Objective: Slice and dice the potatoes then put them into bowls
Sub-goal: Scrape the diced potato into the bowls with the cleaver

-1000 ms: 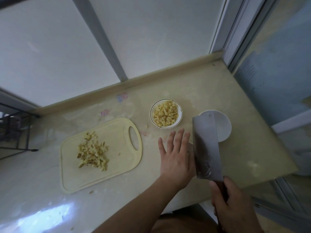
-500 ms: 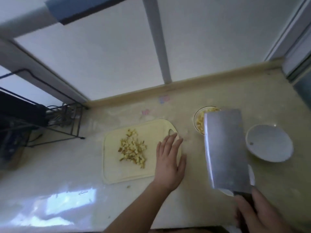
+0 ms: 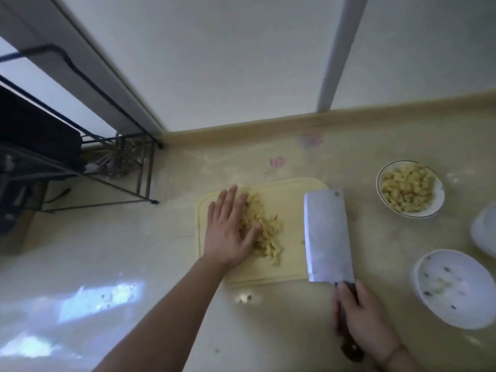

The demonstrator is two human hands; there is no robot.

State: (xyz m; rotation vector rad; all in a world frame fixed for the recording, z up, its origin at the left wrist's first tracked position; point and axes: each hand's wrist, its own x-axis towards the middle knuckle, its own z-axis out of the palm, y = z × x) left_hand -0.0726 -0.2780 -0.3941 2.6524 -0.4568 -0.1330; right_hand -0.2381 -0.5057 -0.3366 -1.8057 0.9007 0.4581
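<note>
On the cutting board, the left hand lies flat, fingers straight, against a pile of diced potato. Right hand grips the cleaver handle, blade at the board's right edge. Light, damp, scatter-prone cubes probably scoop best onto the blade.

white bowl cut off at right edge, potato dice partly hidden under left hand

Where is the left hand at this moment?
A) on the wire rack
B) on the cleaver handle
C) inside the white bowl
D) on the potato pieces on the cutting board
D: the left hand lies flat against the diced potato on the cutting board.
</note>
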